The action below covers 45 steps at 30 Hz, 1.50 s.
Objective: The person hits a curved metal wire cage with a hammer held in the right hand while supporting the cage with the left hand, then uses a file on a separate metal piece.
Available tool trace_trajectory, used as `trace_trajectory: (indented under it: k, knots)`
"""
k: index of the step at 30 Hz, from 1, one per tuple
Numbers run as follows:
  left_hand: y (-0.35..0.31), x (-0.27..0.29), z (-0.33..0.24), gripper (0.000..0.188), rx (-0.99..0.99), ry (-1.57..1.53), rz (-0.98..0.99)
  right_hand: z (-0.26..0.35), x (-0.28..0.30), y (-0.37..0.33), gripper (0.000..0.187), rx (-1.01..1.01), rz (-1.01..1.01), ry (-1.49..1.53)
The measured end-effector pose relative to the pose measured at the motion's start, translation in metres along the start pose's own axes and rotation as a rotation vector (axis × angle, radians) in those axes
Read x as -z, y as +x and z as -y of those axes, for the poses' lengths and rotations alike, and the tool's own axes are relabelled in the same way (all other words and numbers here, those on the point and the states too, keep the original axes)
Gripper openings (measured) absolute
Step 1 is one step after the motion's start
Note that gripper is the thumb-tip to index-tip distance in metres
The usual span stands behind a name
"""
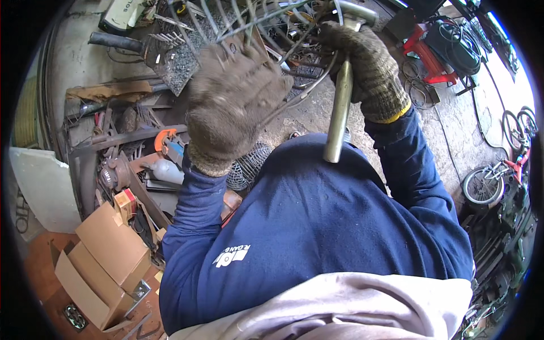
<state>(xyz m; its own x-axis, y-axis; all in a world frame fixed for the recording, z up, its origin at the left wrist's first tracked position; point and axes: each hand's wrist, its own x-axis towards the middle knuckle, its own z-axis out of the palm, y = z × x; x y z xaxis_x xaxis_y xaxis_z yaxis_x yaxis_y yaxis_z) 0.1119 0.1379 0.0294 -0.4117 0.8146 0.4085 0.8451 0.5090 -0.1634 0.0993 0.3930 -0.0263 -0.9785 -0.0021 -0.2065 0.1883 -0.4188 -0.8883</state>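
With the wire frame [249, 22] held in the gloved left hand [235, 105], the right hand [362, 62] clenches a raised hammer [340, 107]; wires look bent, so shaping seems unfinished.

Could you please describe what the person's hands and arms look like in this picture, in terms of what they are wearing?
Both hands wear thick knitted work gloves in a dirty grey-brown, worn and fuzzy. The right hand glove has a yellow band at its ribbed cuff; the left hand glove ends in a plain ribbed cuff. Both arms are covered by the long sleeves of a dark blue fleece top.
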Motion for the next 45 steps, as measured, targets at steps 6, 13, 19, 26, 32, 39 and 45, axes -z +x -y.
trace_trajectory:
  k: [6,13,19,26,32,39,45]
  knots:
    - [-0.045,-0.044,-0.007,0.079,0.934,-1.393,-0.353,-0.008,-0.002,-0.001,0.033,0.274,-0.073,0.075]
    - [-0.002,-0.055,-0.006,0.027,1.320,-2.034,-0.706,-0.013,-0.021,-0.010,0.024,0.423,0.006,-0.114]
    - [-0.013,-0.041,0.006,0.023,1.396,-1.546,-0.788,-0.013,-0.031,-0.061,0.035,0.587,-0.033,-0.470]
    - [-0.010,-0.038,0.004,0.018,1.299,-1.359,-0.697,-0.019,-0.057,-0.060,0.026,0.396,0.183,-1.048]
    - [-0.018,-0.042,0.005,0.021,1.178,-1.464,-0.629,-0.011,-0.059,-0.059,0.030,0.463,0.234,-0.699]
    - [-0.022,-0.050,0.015,0.023,1.151,-1.426,-0.694,-0.025,-0.062,-0.052,0.027,0.507,0.218,-1.065]
    - [-0.014,-0.030,0.009,0.022,1.109,-1.452,-0.730,0.005,-0.076,-0.068,0.027,0.408,0.169,-0.691]
